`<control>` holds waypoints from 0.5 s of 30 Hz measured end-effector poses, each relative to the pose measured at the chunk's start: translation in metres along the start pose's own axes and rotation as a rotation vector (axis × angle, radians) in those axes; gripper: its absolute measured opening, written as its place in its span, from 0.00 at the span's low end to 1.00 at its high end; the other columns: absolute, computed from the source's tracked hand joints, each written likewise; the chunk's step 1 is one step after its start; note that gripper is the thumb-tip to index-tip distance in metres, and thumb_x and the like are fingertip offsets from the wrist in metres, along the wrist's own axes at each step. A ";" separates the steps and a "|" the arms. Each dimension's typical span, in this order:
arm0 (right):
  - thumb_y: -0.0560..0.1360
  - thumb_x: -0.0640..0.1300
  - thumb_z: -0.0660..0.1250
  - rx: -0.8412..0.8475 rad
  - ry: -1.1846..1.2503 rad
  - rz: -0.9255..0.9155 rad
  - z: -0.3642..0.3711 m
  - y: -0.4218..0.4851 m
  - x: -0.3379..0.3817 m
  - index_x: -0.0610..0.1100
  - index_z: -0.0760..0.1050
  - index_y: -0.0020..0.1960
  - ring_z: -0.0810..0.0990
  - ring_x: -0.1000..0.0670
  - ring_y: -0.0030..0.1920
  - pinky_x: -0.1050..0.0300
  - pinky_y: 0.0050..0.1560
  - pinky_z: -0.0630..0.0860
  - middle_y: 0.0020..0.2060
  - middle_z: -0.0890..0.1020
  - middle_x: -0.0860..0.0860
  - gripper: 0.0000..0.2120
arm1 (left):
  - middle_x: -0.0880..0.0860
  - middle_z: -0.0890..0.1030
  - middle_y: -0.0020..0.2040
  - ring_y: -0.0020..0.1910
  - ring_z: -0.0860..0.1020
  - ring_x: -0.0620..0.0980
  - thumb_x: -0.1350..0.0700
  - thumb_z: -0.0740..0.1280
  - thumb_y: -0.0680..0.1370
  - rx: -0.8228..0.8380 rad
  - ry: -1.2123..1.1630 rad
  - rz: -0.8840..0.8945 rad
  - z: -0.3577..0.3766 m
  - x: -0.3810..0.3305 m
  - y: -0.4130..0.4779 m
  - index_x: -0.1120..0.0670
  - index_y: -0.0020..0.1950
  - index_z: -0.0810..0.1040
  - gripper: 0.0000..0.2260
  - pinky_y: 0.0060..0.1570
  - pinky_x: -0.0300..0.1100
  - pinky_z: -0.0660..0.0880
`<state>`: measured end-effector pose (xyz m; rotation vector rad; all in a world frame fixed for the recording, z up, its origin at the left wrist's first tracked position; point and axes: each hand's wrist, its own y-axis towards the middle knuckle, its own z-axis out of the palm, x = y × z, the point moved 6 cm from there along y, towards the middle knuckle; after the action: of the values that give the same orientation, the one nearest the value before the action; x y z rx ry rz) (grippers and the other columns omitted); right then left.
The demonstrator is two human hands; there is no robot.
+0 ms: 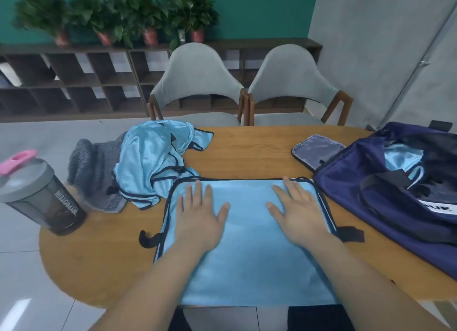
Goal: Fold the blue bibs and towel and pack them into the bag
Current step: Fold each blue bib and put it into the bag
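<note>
surface: oval wooden table (247, 152), light brown. pale tiled floor around it. two grey chairs (197, 83) stand at the far edge. behind them a low dark shelf unit (74, 83) carries potted plants (118, 16) in red pots against a teal wall. a grey wall is on the right.

writing: the dark shaker bottle (47, 197) at the left edge reads "myprotein" down its side; it has a grey lid and a pink tab. the white label on the navy bag (371, 182) shows the letters "que"; the rest is cut off.

task things: one blue bib (247, 244) lies flat at the middle of the near edge. its long axis runs near to far. the black-trimmed end points to the far edge, and the plain end hangs over the near edge. black straps (148, 239) stick out on its left and right sides.

left hand (200, 217): palm down on the left half of the bib, fingers straight and spread, grasping nothing.
right hand (299, 212): palm down on the right half, fingers likewise straight and spread, grasping nothing.

a crumpled heap of blue bibs (153, 162) sits toward the far left, touching the flat bib's far left corner. a grey towel (94, 172) lies bunched just beside the heap, between it and the bottle.

the bag rests at the right edge, with its top open and blue fabric (400, 157) showing inside. its mesh flap (319, 150) lies on the table.
</note>
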<state>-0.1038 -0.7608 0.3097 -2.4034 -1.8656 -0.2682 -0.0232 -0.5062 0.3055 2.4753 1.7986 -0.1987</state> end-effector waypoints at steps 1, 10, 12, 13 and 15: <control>0.78 0.74 0.36 0.002 -0.013 0.014 -0.003 -0.001 -0.009 0.58 0.53 0.84 0.44 0.48 0.84 0.45 0.83 0.48 0.85 0.47 0.53 0.39 | 0.53 0.39 0.86 0.84 0.37 0.53 0.29 0.38 0.82 0.011 0.011 -0.012 -0.004 0.010 0.003 0.49 0.87 0.43 0.39 0.82 0.55 0.39; 0.83 0.69 0.36 -0.004 -0.140 0.037 -0.015 -0.005 -0.013 0.57 0.49 0.85 0.44 0.46 0.84 0.44 0.83 0.49 0.85 0.46 0.50 0.34 | 0.54 0.44 0.87 0.85 0.39 0.52 0.29 0.34 0.81 -0.044 0.054 0.057 -0.021 0.015 -0.005 0.53 0.87 0.46 0.41 0.83 0.53 0.40; 0.83 0.68 0.37 -0.035 -0.143 0.003 -0.016 -0.013 0.000 0.56 0.50 0.85 0.43 0.45 0.85 0.42 0.83 0.48 0.85 0.46 0.50 0.34 | 0.53 0.43 0.87 0.85 0.38 0.53 0.29 0.35 0.80 -0.034 0.007 0.074 -0.020 0.002 -0.018 0.52 0.87 0.46 0.41 0.83 0.53 0.39; 0.83 0.69 0.38 -0.025 -0.108 -0.023 -0.012 -0.019 0.008 0.57 0.50 0.85 0.41 0.46 0.85 0.42 0.83 0.47 0.85 0.45 0.51 0.34 | 0.52 0.42 0.86 0.85 0.37 0.53 0.29 0.35 0.80 -0.012 -0.014 0.074 -0.016 -0.003 -0.026 0.51 0.87 0.46 0.41 0.82 0.53 0.38; 0.81 0.72 0.37 0.011 -0.030 -0.057 -0.002 -0.030 0.015 0.59 0.50 0.85 0.41 0.48 0.85 0.44 0.83 0.44 0.85 0.46 0.53 0.36 | 0.52 0.39 0.86 0.84 0.35 0.53 0.28 0.35 0.80 0.024 -0.002 0.060 -0.006 -0.003 -0.039 0.48 0.87 0.43 0.40 0.82 0.55 0.38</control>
<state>-0.1297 -0.7395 0.3133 -2.3630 -1.9462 -0.2266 -0.0612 -0.4960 0.3122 2.5400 1.7291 -0.2212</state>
